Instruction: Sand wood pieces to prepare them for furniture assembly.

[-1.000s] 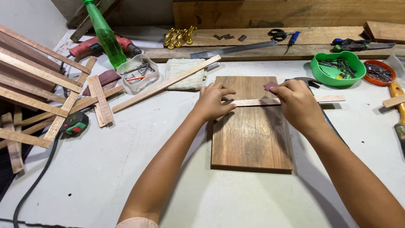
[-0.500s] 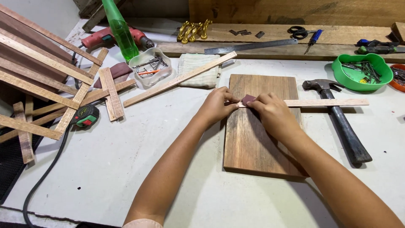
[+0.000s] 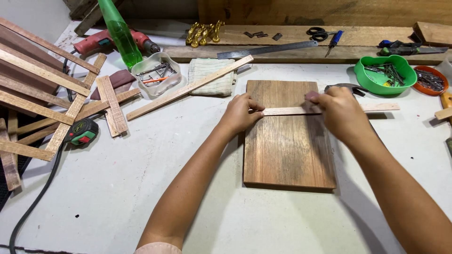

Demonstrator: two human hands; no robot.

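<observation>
A brown wooden board (image 3: 287,146) lies flat on the white table. Across its upper part rests a thin pale wood strip (image 3: 287,111), running left to right and past the board's right edge. My left hand (image 3: 239,113) pins the strip's left end with its fingertips. My right hand (image 3: 341,113) presses a small piece of reddish sandpaper (image 3: 310,96) onto the strip near the board's right side. The sandpaper is mostly hidden under the fingers.
A hammer head (image 3: 346,87) peeks out behind my right hand. Green bowl of nails (image 3: 380,77) and orange dish (image 3: 429,80) at right. Loose wood strips (image 3: 70,106), tape measure (image 3: 81,132), clear nail tub (image 3: 155,75), folded cloth (image 3: 207,77), green bottle (image 3: 120,35) and drill (image 3: 110,41) at left.
My right hand slid the sandpaper rightward along the strip, from near its left end back to the board's right side. My left hand kept holding the strip's end.
</observation>
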